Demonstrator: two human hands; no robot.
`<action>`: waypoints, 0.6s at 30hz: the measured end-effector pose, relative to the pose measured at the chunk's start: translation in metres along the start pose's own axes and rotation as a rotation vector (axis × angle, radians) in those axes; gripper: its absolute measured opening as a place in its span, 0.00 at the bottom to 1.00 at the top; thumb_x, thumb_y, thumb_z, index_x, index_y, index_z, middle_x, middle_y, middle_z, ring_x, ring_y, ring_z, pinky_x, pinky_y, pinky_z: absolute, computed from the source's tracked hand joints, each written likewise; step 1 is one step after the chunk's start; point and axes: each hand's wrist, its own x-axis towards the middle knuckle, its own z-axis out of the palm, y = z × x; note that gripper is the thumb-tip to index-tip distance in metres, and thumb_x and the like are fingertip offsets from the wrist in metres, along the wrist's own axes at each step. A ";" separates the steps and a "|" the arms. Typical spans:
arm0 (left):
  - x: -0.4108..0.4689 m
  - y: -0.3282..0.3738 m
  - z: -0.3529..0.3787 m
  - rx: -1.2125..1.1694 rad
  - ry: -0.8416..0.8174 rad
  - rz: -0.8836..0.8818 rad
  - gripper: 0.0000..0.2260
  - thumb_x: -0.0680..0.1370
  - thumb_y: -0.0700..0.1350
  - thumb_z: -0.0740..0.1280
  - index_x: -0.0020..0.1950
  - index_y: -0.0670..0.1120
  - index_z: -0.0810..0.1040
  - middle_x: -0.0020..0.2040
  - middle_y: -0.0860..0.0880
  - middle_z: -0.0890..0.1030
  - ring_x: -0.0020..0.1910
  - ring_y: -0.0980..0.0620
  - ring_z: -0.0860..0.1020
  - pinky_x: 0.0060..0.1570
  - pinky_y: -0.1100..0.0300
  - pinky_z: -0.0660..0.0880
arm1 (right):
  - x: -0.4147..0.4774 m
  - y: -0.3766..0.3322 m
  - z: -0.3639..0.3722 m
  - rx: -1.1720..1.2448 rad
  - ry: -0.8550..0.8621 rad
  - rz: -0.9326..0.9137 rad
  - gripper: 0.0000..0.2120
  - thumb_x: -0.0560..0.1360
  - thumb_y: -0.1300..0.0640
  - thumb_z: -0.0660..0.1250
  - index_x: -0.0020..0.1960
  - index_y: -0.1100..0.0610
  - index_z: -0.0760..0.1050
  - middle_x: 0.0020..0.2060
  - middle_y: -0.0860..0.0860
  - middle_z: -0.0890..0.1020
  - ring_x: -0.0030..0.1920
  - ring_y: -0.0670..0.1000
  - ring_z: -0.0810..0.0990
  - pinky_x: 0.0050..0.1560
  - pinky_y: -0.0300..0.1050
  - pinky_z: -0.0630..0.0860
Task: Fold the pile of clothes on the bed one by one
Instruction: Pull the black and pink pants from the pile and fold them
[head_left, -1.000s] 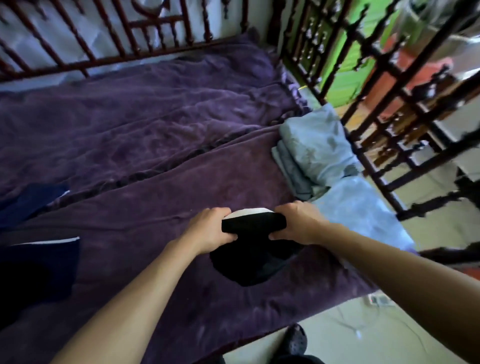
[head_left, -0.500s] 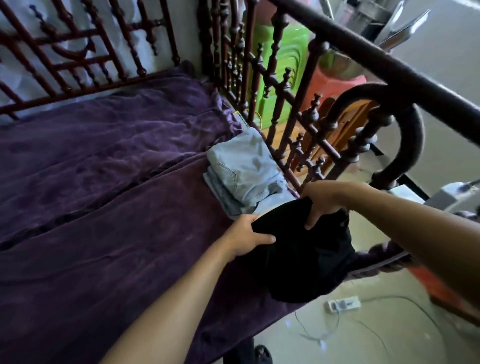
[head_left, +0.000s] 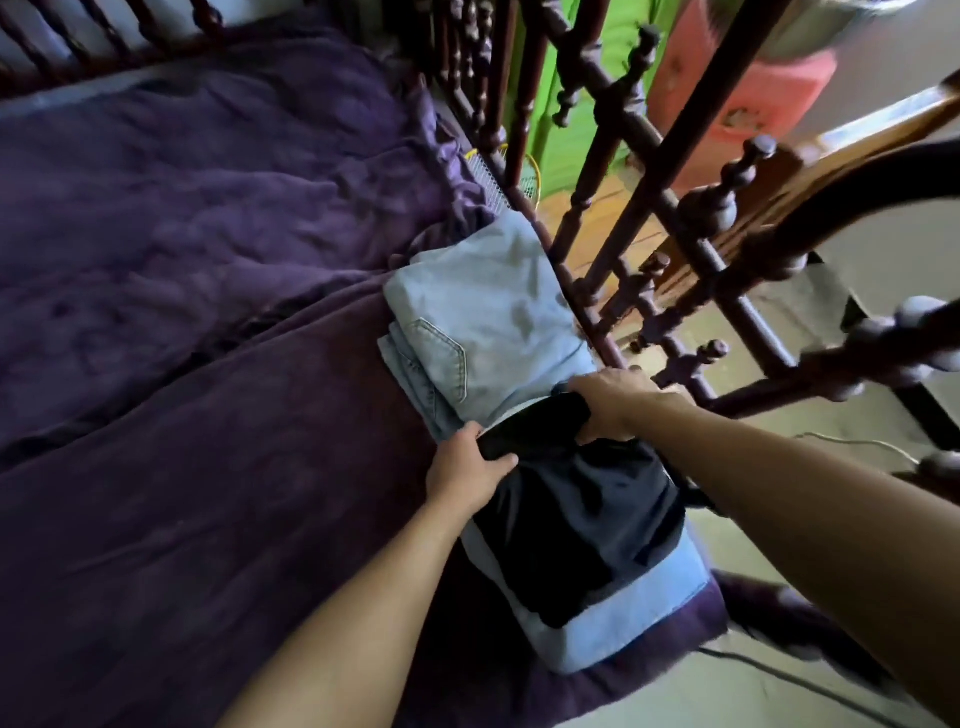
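Both hands grip one thing. The left hand (head_left: 467, 467) has its fingers curled over the near end of the rolled top edge of a folded black fabric garment (head_left: 582, 525). The right hand (head_left: 618, 410) clasps the far end of that edge, thumb underneath.

The garment lies on a flat, folded pale blue cloth (head_left: 628, 618) at the corner of the bed. It sits just beside a stack of folded light blue denim jeans (head_left: 483, 322), and its top edge touches that stack.

The main risk, as I judge it, is the position. The pale blue cloth reaches almost to the edge of the purple velvety blanket (head_left: 208, 467), so a careless release or a push toward the corner could slide both pieces to the floor. The black fabric has a faint sheen and looks slippery, so its fold may spring open once the hands let go. The right hand is also close to the dark turned-wood bed rail (head_left: 597, 218), and the knuckles could knock a spindle. A shove forward would disturb the jeans.

The garment itself is soft and dark, folded into a rough rectangle with an uneven lower edge. A thin white strip shows along the gripped edge; I cannot tell whether it is a waistband or a lining.
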 end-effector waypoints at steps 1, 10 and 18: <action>0.008 -0.004 0.001 0.064 -0.004 -0.007 0.19 0.71 0.56 0.72 0.57 0.50 0.75 0.55 0.51 0.81 0.54 0.48 0.79 0.52 0.53 0.76 | 0.008 0.001 0.007 0.027 0.022 -0.013 0.31 0.66 0.41 0.73 0.64 0.48 0.69 0.57 0.50 0.78 0.60 0.55 0.75 0.54 0.50 0.73; 0.010 -0.016 -0.010 0.358 0.021 0.137 0.24 0.72 0.60 0.68 0.63 0.50 0.69 0.60 0.49 0.74 0.60 0.46 0.72 0.58 0.48 0.71 | 0.005 -0.007 0.016 0.048 0.115 0.040 0.32 0.68 0.43 0.70 0.68 0.49 0.63 0.62 0.52 0.72 0.66 0.56 0.67 0.61 0.55 0.68; -0.070 -0.045 -0.074 0.307 0.203 0.024 0.13 0.76 0.53 0.66 0.58 0.50 0.75 0.51 0.51 0.80 0.51 0.49 0.78 0.45 0.55 0.74 | -0.043 -0.072 -0.031 0.069 0.254 -0.125 0.19 0.75 0.50 0.63 0.64 0.53 0.71 0.59 0.54 0.76 0.62 0.58 0.72 0.55 0.51 0.72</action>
